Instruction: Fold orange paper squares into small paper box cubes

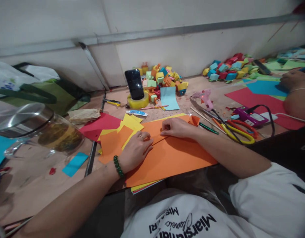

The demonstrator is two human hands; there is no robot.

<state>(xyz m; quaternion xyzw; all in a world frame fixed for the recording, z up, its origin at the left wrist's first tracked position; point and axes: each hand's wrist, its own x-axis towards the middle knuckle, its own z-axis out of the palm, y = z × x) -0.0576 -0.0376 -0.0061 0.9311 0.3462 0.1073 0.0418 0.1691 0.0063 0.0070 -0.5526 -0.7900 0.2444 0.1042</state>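
On table edge before me: orange paper sheet (pixel 167 155), partly folded, atop yellow sheets (pixel 132 124). My left hand (pixel 135 150) flat, pinning fold; right hand (pixel 176 128) fingers pressing crease, gripping nothing. Paper light, thin, creases easily; best held by edges. Scissors (pixel 238 130) near right.

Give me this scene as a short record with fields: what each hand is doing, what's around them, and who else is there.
left hand: flat on orange sheet, pressing a fold; ring, green bead bracelet
right hand: fingertips pressing the same fold
under sheet: yellow paper peeking out
left of sheet: orange and yellow squares, red paper
right of sheet: scissors, pink glue gun
behind: phone leaning on tape roll, pile of folded paper cubes
far left: glass jug
other person: hand at far right
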